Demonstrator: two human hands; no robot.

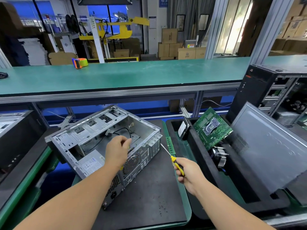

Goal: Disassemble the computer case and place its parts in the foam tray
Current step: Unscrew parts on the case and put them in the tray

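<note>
An opened grey metal computer case [93, 130] lies on its side on a black mat [149, 188]. My left hand [117, 151] reaches over its rear edge into the inside, fingers curled around something small that I cannot make out. My right hand [186, 172] grips a yellow-handled screwdriver [172, 159], its tip pointing at the case's rear corner. To the right stands the black foam tray [206, 165], holding a green motherboard [212, 128], a hard drive [182, 130], a heatsink with fan [220, 156] and a grey side panel [272, 146]. A green memory stick [170, 145] lies by the tray's left rim.
A power supply [90, 163] sits in the case's near corner, and black cables [123, 130] run across its floor. Another black computer tower [274, 93] stands at the far right, a further case [15, 135] at the left. A long green shelf [116, 75] carries a tape dispenser [79, 63].
</note>
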